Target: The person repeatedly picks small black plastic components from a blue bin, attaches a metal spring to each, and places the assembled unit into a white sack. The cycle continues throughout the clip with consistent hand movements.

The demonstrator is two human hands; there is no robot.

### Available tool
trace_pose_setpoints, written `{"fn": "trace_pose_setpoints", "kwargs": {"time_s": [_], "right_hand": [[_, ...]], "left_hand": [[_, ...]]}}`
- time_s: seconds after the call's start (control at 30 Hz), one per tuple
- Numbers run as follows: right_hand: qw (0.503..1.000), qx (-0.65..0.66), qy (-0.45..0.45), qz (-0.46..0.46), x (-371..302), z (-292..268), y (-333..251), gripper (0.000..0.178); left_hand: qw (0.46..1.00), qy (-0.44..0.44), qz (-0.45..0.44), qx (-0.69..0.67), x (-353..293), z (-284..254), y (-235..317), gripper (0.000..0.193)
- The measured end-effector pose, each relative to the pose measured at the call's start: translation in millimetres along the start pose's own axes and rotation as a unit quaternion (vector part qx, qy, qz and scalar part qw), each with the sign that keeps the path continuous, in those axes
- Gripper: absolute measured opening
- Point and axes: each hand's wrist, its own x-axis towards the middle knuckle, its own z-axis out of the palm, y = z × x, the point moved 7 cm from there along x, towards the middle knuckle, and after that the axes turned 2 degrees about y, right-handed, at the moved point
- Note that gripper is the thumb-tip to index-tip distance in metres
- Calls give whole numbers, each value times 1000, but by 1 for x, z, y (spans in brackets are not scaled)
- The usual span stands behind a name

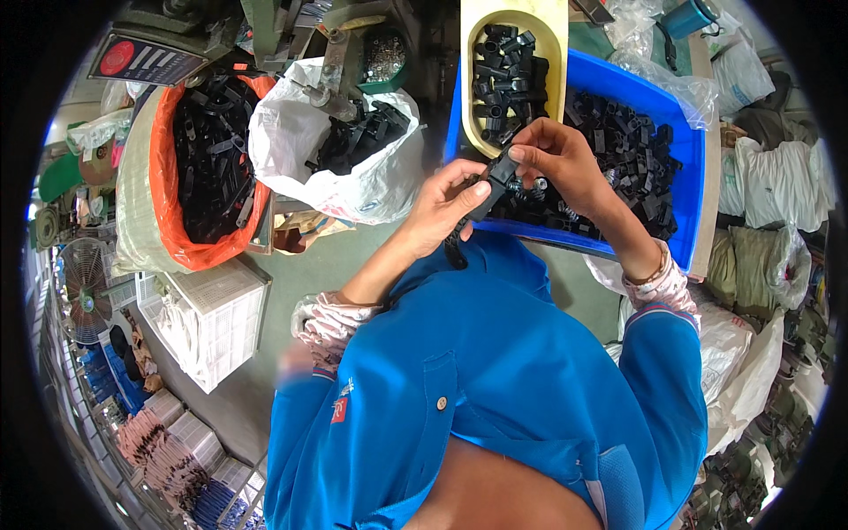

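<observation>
Close in front of my chest, my left hand [439, 208] is closed round a black plastic part [497, 180], which slants up to the right. A dark curved piece [455, 252] hangs below that hand; whether it is joined to the part, I cannot tell. With its fingertips, my right hand [565, 161] pinches the upper end of the part. Both hands are over the near left side of a blue bin [704, 190] heaped with small black plastic pieces [632, 159]. Just beyond them, a cream-yellow tray [559, 66] holds more black pieces and lies across the bin.
Left of the bin stands an open white sack [291, 168] of black parts. Beside it is a larger sack with an orange liner [165, 159]. A machine [334, 53] rises behind them. At lower left are a white crate [225, 322] and a fan [86, 278]. Bags [782, 185] line the right.
</observation>
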Motion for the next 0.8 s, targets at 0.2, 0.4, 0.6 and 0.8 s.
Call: {"fn": "trace_pose_setpoints", "kwargs": {"time_s": [0.2, 0.4, 0.6, 0.8], "right_hand": [[999, 7, 14, -35, -11, 12, -2, 17], [995, 26, 19, -95, -25, 23, -14, 18], [989, 67, 27, -127, -34, 21, -23, 17], [983, 121, 18, -135, -38, 14, -27, 22]], "left_hand": [[997, 7, 75, 15, 1, 6, 20, 31], [976, -2, 203, 81, 0, 9, 44, 35], [880, 19, 351, 319, -7, 20, 76, 31], [871, -19, 376, 314, -17, 20, 84, 27]]}}
